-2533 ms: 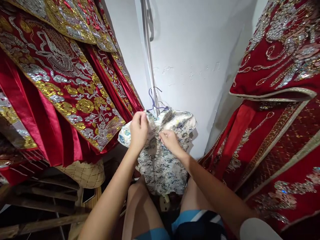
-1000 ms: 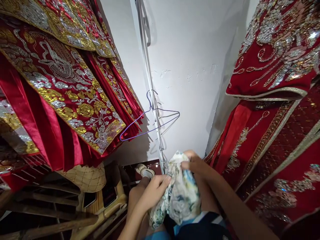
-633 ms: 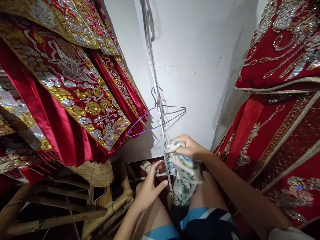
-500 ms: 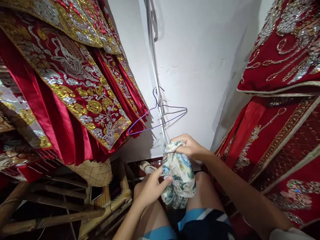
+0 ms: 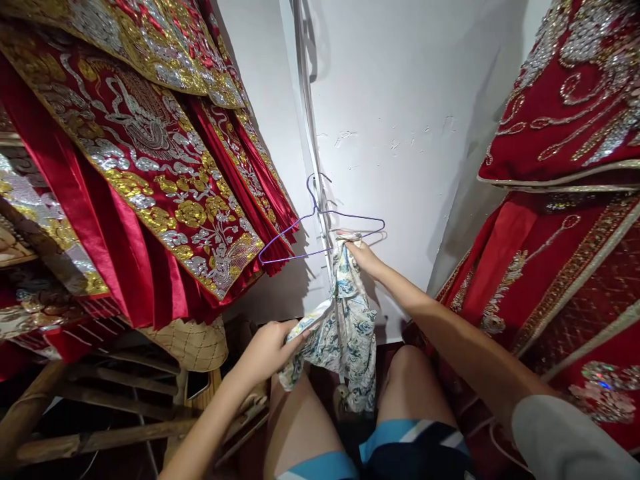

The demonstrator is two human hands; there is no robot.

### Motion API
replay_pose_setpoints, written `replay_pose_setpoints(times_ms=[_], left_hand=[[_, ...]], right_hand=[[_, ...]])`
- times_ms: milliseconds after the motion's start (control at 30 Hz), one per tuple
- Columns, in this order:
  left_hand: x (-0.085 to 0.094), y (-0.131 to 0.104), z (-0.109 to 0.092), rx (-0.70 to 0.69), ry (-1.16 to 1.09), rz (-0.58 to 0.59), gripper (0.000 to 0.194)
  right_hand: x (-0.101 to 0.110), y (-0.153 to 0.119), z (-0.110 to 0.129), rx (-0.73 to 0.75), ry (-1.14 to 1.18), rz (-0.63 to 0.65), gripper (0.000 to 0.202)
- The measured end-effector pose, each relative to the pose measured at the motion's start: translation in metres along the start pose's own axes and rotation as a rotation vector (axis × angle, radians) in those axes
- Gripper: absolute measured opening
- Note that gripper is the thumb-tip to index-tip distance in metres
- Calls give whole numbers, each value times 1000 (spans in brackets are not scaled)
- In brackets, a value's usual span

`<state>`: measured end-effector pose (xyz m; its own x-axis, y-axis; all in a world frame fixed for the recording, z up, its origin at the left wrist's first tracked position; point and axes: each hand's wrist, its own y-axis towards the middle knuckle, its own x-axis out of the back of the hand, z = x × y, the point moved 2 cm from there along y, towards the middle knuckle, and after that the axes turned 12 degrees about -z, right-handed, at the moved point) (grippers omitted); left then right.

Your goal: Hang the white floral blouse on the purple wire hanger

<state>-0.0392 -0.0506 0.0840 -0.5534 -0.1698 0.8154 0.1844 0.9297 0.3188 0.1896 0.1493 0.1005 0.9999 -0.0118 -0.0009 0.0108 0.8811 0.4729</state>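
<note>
A thin floral garment (image 5: 353, 320), white with blue, green and yellow, hangs unfolded between my two hands above my knees. Its exact kind is hard to make out. My right hand (image 5: 364, 257) is closed on its upper end, right at the lower bar of a purple wire hanger (image 5: 295, 258). Lower down and to the left, my left hand (image 5: 275, 347) pinches another edge of the cloth, which stretches as a taut strip toward the middle. The hanger hangs by its hook at the white upright strip on the wall.
Red sequinned costumes (image 5: 190, 193) hang on the left, and beaded red clothing (image 5: 560, 147) on the right. A bamboo chair (image 5: 125, 437) stands at lower left, with a phone (image 5: 199, 385) by it. The white wall (image 5: 400, 87) lies ahead.
The bunched garment has opened out and hangs down. My right hand has risen with it to the hanger, while my left hand has moved left and slightly up, spreading the cloth.
</note>
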Motion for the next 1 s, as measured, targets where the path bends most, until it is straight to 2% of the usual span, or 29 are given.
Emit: replay_pose_setpoints(times_ms=[100, 167, 233, 367, 467, 567, 700, 767, 900, 1000], left_hand=[[35, 19, -7, -53, 114, -3, 35], [53, 28, -7, -75, 141, 1, 38], [64, 34, -1, -88, 218, -4, 40], [63, 37, 27, -78, 546, -65, 29], [53, 35, 49, 80, 644, -59, 17], [45, 38, 56, 193, 523, -82, 28], [43, 57, 38, 136, 175, -318, 39], [43, 71, 25, 100, 37, -406, 37], [40, 106, 4, 3, -144, -544, 19], [40, 123, 0, -52, -166, -659, 30]], right_hand=[[-19, 10, -17, 3, -213, 108, 38], [-22, 12, -24, 8, -299, 128, 34], [-17, 10, -27, 21, -325, 118, 29], [3, 0, -24, 58, -365, 97, 24], [20, -8, -16, 84, -390, 77, 23], [33, -14, -7, 113, -415, 54, 25], [41, -24, 2, 123, -405, 37, 29], [37, -31, 5, 104, -366, 30, 29], [21, -45, 11, 44, -247, 17, 28], [17, -51, 18, 91, -207, 49, 21]])
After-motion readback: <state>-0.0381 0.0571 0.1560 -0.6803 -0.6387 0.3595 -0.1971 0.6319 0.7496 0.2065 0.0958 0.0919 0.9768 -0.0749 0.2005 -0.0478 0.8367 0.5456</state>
